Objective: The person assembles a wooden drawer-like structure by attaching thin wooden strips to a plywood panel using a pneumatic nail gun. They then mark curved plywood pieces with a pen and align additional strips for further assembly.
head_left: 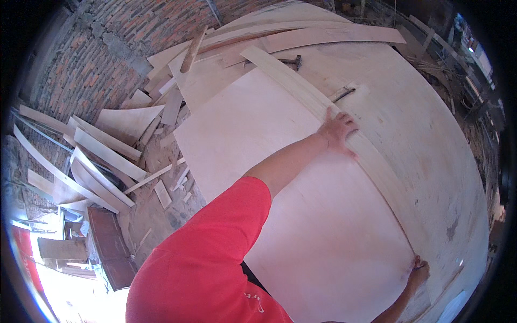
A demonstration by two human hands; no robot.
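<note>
A long, pale wooden strip [293, 84] lies diagonally over a pale plywood sheet [237, 126], along one side of its exposed face. My left hand [339, 132] presses down on the strip with its fingers spread. Farther down, at the strip's near end, my right hand [420, 269] is closed beside its edge. Something small and dark shows at those fingers, too small to make out. A thin dark tool [343, 94] rests on the board just beyond my left hand.
A hammer [298, 62] lies near the strip's far end. Long curved boards [334, 36] are stacked at the back. Wood offcuts [105, 153] clutter the floor on the left, beside a brick wall [59, 78]. A larger board [431, 177] extends to the right.
</note>
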